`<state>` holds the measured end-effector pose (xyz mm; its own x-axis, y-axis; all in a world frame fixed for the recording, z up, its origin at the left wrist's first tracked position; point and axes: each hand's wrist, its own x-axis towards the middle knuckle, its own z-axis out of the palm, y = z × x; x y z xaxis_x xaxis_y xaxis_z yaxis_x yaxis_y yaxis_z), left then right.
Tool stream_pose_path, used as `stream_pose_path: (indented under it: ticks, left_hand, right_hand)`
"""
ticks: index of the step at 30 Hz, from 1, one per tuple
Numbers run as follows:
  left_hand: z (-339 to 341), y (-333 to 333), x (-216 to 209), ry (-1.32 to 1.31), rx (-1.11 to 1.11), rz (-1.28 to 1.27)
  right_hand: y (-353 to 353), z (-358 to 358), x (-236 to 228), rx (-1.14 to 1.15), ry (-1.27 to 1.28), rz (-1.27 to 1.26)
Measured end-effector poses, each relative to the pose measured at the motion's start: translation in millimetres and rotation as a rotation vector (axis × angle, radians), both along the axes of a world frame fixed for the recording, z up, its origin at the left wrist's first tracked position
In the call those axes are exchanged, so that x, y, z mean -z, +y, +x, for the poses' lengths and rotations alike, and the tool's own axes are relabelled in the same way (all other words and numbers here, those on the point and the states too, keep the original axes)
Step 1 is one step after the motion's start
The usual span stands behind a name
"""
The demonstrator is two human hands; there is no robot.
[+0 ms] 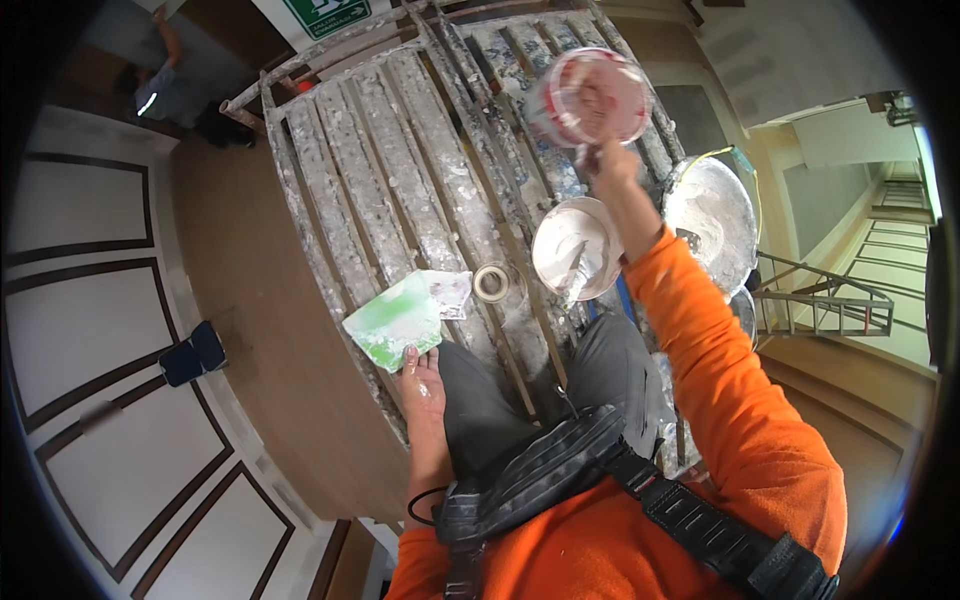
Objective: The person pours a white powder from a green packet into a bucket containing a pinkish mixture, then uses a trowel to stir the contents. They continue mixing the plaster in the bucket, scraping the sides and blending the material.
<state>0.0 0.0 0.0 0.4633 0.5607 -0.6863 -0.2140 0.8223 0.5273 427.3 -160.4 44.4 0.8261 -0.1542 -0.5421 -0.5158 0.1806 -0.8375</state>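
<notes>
Right hand (pixel 614 170): curled at the near edge of a blurred red-and-white tub (pixel 597 95), one o'clock!
Left hand (pixel 422 388): half-closed, pinching the green-white board (pixel 396 318), eight o'clock.
White bucket (pixel 548 252): two o'clock, smeared tool (pixel 577 272) inside.
Tape roll (pixel 479 283): near centre, on the slatted platform (pixel 362 150).

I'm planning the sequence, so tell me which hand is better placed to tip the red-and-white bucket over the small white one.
Right, most likely: the right hand grips the red-and-white bucket, just beyond the small white bucket. The left hand holds a green-and-white board.
</notes>
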Motion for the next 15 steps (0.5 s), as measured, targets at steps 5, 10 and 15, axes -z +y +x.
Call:
stream_pose_path:
  ticks: [5, 10, 15]
  left_hand:
    - [1, -4, -9, 0.031, 0.055, 0.011]
    - [-7, 1, 3, -0.021, 0.054, 0.000]
    - [-1, 0, -7, -0.031, 0.107, -0.016]
  right_hand:
    - [36, -60, 16, -0.230, 0.049, -0.221]
    - [71, -122, -13, -0.652, 0.014, -0.542]
    - [39, -121, -13, -0.701, -0.063, -0.556]
